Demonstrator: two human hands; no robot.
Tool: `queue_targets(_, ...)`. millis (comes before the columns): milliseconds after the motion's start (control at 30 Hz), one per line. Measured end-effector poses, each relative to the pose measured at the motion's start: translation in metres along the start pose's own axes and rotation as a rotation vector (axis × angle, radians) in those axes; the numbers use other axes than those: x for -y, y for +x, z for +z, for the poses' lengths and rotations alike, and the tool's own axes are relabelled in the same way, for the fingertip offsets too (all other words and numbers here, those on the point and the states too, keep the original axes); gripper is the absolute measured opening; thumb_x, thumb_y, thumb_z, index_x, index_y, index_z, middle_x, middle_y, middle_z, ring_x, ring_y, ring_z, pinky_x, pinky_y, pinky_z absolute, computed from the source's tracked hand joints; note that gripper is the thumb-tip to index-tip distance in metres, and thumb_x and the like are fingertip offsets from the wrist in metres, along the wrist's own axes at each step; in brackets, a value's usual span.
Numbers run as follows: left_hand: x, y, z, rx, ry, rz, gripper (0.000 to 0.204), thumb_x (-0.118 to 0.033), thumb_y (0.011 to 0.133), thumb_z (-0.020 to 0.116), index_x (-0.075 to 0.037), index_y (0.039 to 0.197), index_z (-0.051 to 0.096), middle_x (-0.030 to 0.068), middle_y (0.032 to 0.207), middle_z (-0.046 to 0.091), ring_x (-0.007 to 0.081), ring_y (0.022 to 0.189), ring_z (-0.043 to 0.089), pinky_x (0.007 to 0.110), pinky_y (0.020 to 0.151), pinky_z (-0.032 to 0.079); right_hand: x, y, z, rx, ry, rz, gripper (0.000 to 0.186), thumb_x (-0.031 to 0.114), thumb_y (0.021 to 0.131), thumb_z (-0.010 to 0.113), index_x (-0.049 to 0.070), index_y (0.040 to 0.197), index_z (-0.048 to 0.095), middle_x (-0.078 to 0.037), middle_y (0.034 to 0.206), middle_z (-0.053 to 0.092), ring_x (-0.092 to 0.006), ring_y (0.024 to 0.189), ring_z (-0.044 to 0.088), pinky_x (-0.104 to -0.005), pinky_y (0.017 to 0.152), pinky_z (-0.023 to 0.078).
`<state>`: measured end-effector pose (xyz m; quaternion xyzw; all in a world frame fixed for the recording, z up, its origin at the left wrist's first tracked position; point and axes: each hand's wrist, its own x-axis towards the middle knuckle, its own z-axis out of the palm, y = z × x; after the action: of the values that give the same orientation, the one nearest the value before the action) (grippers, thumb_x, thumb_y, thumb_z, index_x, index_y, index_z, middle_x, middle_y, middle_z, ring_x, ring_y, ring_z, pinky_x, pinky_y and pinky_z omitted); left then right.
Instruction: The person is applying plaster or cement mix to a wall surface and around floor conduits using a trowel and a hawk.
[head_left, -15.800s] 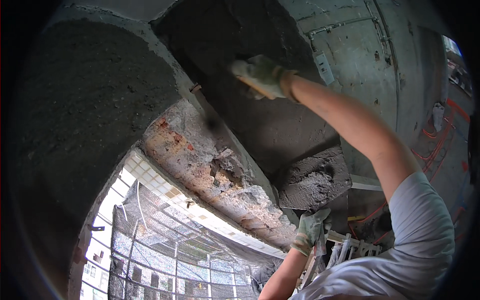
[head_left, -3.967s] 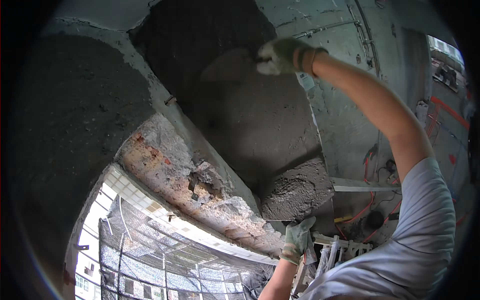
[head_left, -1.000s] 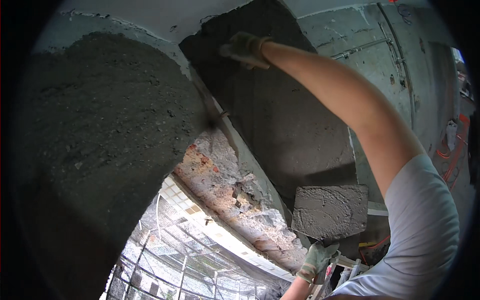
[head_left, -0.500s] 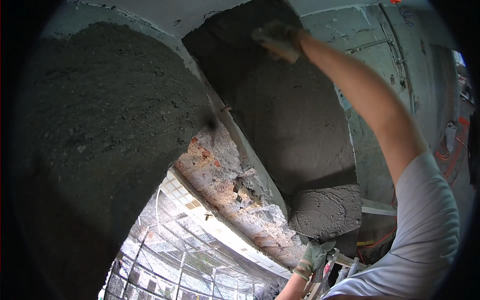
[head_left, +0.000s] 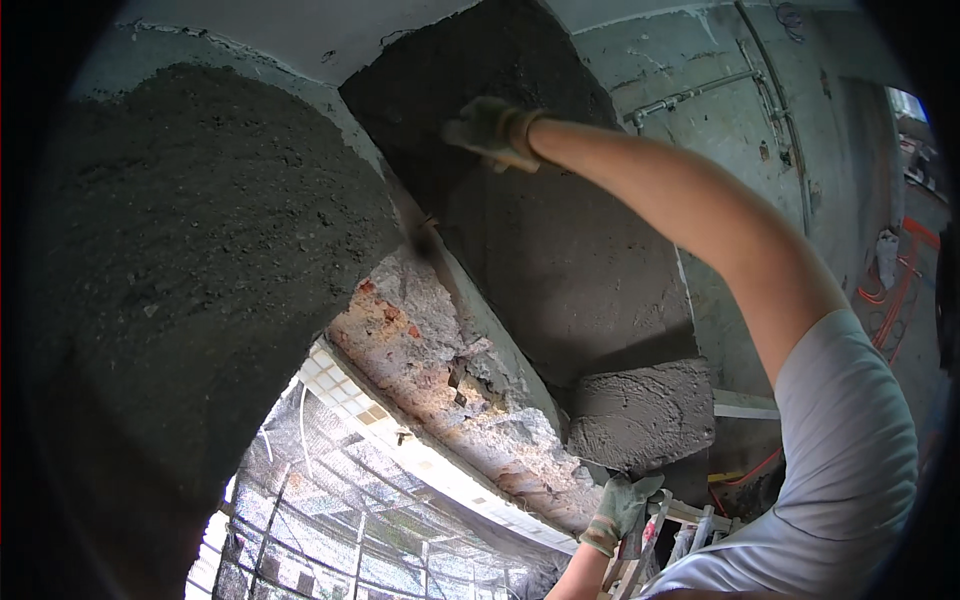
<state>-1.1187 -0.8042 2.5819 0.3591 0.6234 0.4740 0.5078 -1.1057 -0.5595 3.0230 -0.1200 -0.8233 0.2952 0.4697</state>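
Observation:
My right hand (head_left: 497, 133), in a pale, dirty work glove, is raised against the upper part of a dark grey plastered wall strip (head_left: 590, 260). Its fingers are curled, and whatever they grip does not stand out from the dark plaster. Low in the view, my gloved left hand (head_left: 622, 508) is closed at the lower edge of a mortar board. A thick slab of wet grey mortar (head_left: 642, 415) covers the board and hides most of it.
Rough mortar (head_left: 200, 220) coats the wall at left. Between lies a broken masonry edge (head_left: 450, 385) above a tiled strip (head_left: 350, 395) and a netted opening (head_left: 350, 510). Pipes (head_left: 690, 97) run along the right wall; a ladder-like frame (head_left: 655, 540) stands beside my left hand.
My right hand has swept left and slightly down across the plastered strip. The view has shifted a little; my left hand stays by the mortar board.

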Motion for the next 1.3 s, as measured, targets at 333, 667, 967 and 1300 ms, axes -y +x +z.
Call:
queue_targets(333,0.038,0.008,-0.003,0.009,0.009,0.021,0.019,-0.021,0.084,0.070,-0.002,0.087,0.070,0.0055,0.076,0.068,0.0096,0.060,0.061,0.024,0.053,0.048,0.006,0.009,-0.123,-0.145,-0.389,-0.048,0.042,0.045,0.087,0.056,0.008,0.107,0.061,-0.009,0.095,0.063,-0.0246,0.081,0.064,-0.0408,0.070,0.054)
queue_targets(667,0.024,0.006,-0.007,0.033,-0.016,-0.094,0.020,-0.021,0.084,0.070,-0.002,0.088,0.069,0.0048,0.078,0.067,0.0103,0.059,0.060,0.024,0.052,0.049,-0.016,-0.043,-0.003,-0.054,0.304,0.229,0.041,0.039,0.093,0.050,0.001,0.103,0.064,-0.015,0.094,0.066,-0.0284,0.077,0.069,-0.0406,0.065,0.056)
queue_targets(967,0.014,0.002,0.001,0.051,-0.120,-0.089,0.017,-0.020,0.085,0.069,-0.003,0.087,0.069,0.0040,0.076,0.066,0.0105,0.059,0.059,0.024,0.051,0.047,-0.029,-0.042,0.022,0.024,0.099,0.158,0.043,0.036,0.093,0.050,-0.003,0.106,0.064,-0.019,0.092,0.067,-0.0288,0.077,0.069,-0.0418,0.068,0.056)
queue_targets(1300,0.005,0.013,0.024,0.015,0.243,-0.037,0.023,-0.023,0.090,0.062,-0.008,0.104,0.072,0.0042,0.082,0.070,0.0101,0.066,0.065,0.027,0.057,0.053,0.008,0.031,-0.128,-0.100,-0.510,-0.036,0.042,0.044,0.086,0.056,0.006,0.103,0.065,-0.009,0.087,0.067,-0.0268,0.078,0.066,-0.0411,0.071,0.054)
